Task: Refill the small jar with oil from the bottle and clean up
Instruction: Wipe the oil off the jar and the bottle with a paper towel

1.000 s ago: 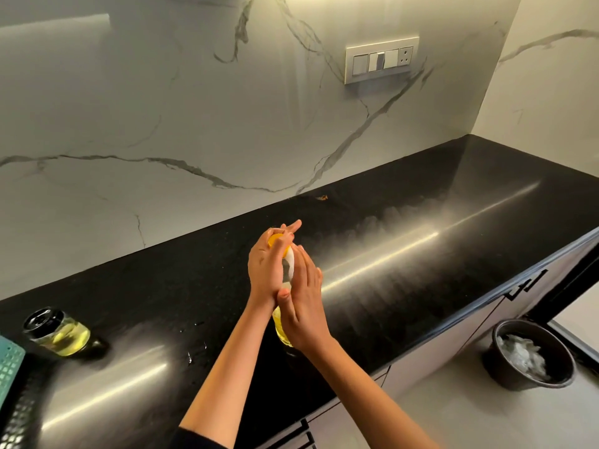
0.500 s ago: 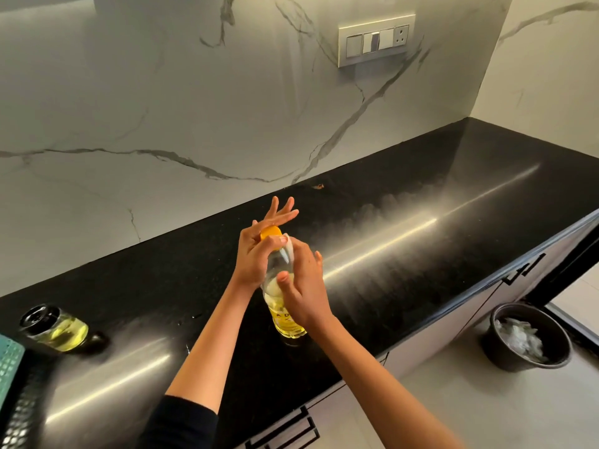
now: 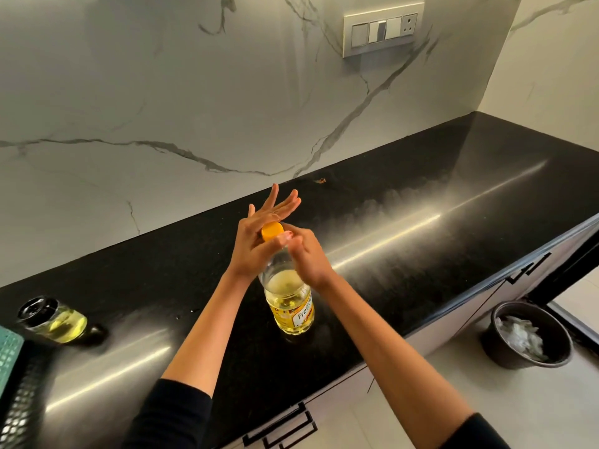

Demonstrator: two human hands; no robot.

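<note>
Straight, spread fingers (image 3: 279, 205) of a person's left hand (image 3: 254, 246) point up toward the wall, the palm pressed against the round yellow plastic cap (image 3: 271, 230). The fingers (image 3: 301, 244) of the right hand (image 3: 309, 257) are curled round the neck of the clear plastic bottle of yellow oil (image 3: 291, 306). The bottle stands upright on the glossy black stone tabletop (image 3: 421, 254), near its front edge. Well apart to the left on the same tabletop is the small glass jar with a black lid (image 3: 52, 319), which holds yellow oil, just beside a teal plastic grid (image 3: 9, 358). At right, on the pale floor, a dark round bin (image 3: 499, 351) holds crumpled white material. A switch panel (image 3: 382, 30) is set in the veined marble wall (image 3: 162, 92).
</note>
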